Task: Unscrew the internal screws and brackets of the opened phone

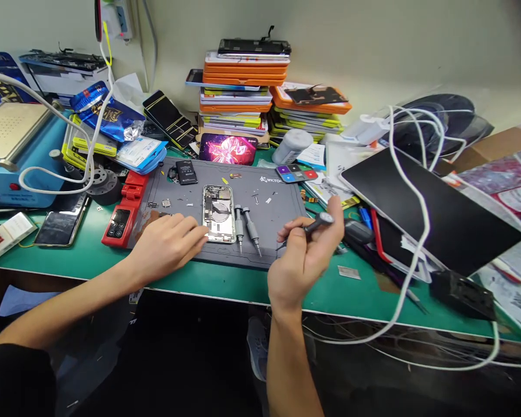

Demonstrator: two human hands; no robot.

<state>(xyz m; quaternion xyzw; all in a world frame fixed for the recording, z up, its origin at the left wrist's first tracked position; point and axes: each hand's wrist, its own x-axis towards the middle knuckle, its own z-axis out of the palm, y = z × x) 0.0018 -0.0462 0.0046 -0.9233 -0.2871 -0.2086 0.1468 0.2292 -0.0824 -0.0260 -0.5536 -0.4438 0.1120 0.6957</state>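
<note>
An opened phone (219,213) lies face up on the grey work mat (182,223), its inner boards and a round coil showing. My left hand (169,243) rests by its lower left edge, fingers curled together, the fingertips at the frame; what they pinch, if anything, is hidden. In my right hand (301,255), closed and raised over the mat's right edge, is a screwdriver (319,222) with a dark handle and round grey cap. Two grey screwdrivers (252,230) lie between the phone and my right hand. A black phone battery (186,172) sits further back.
Small metal parts (166,203) and screws are scattered over the mat. A red device (118,226) borders it at left; a lit phone (228,149) stands behind. Stacked boxes (243,75) rise at the back. Tablet-like panels (434,208) and a white cable (421,231) crowd the right.
</note>
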